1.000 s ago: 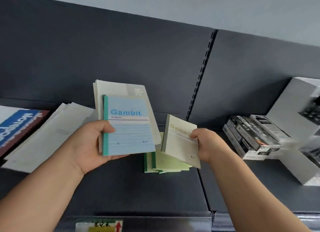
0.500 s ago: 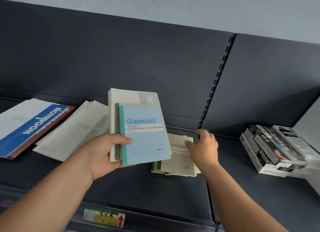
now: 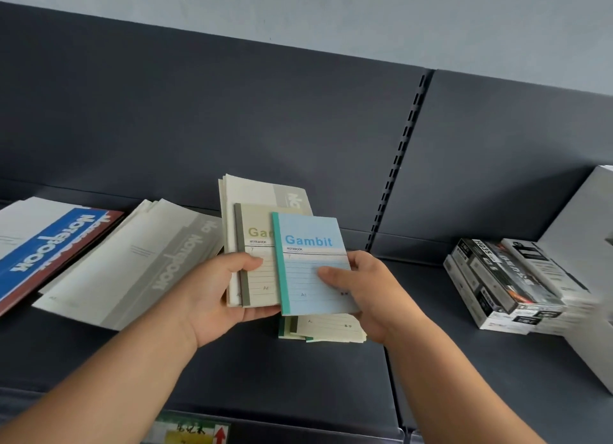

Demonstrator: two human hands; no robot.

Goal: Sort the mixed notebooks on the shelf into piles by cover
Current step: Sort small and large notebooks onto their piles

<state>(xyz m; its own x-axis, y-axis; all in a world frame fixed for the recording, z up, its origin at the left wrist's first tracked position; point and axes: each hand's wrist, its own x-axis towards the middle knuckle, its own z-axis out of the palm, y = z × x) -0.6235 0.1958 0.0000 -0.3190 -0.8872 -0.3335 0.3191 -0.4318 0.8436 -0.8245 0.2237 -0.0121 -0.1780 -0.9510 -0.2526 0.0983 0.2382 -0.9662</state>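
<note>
**Head view: blue notebook held between both hands**

Our right hand [image 3: 374, 294] pinches the thin pale-blue, green-spined Gambit notebook [image 3: 311, 267] by its lower right edge, thumb on the cover. Our left hand [image 3: 215, 297] grips the beige Gambit notebook [image 3: 257, 244] and larger cream notebooks [image 3: 252, 191] above the dark shelf [image 3: 265, 377]. We judge the blue one light, floppy and slick, so hold near the spine. Black-and-white cartons [image 3: 507, 284] are closed, contents unseen.

Green-edged pile [image 3: 331, 330] mostly behind blue notebook [image 3: 298, 286].
</note>
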